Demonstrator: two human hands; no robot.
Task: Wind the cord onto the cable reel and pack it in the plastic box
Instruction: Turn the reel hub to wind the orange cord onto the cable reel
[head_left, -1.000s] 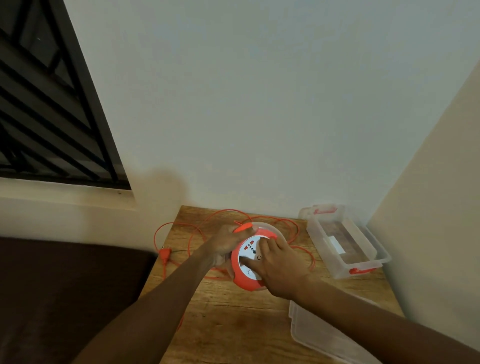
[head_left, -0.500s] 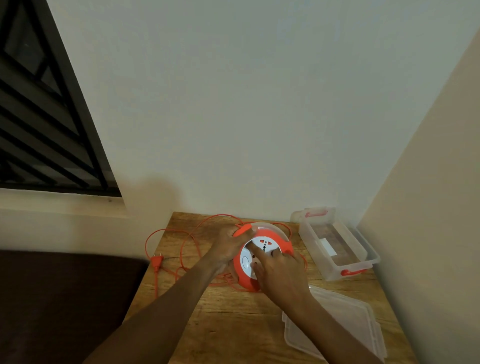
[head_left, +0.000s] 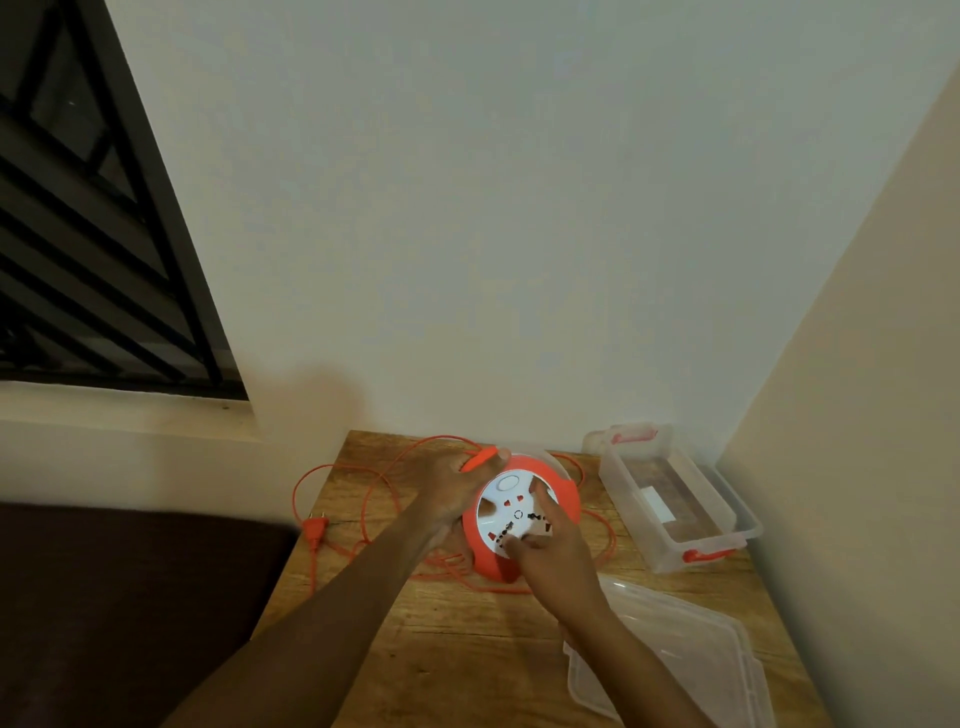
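An orange cable reel (head_left: 563, 499) with a white socket face sits tilted on the wooden table (head_left: 457, 649). My left hand (head_left: 454, 491) grips its left rim, thumb by the orange handle at the top. My right hand (head_left: 553, 551) lies on the white face with fingers spread on it. Loose orange cord (head_left: 363, 499) loops over the table's back left, ending in an orange plug (head_left: 315, 529) that hangs off the left edge. The clear plastic box (head_left: 675, 499) with orange latches stands open at the right.
The box's clear lid (head_left: 670, 660) lies flat at the table's front right. Walls close in the table at the back and right. A dark surface (head_left: 130, 613) lies left of the table, under a barred window (head_left: 88, 234).
The white face has turned under my right hand, whose fingers shifted down and around it. My left hand stays on the rim. The camera has tilted and moved closer.
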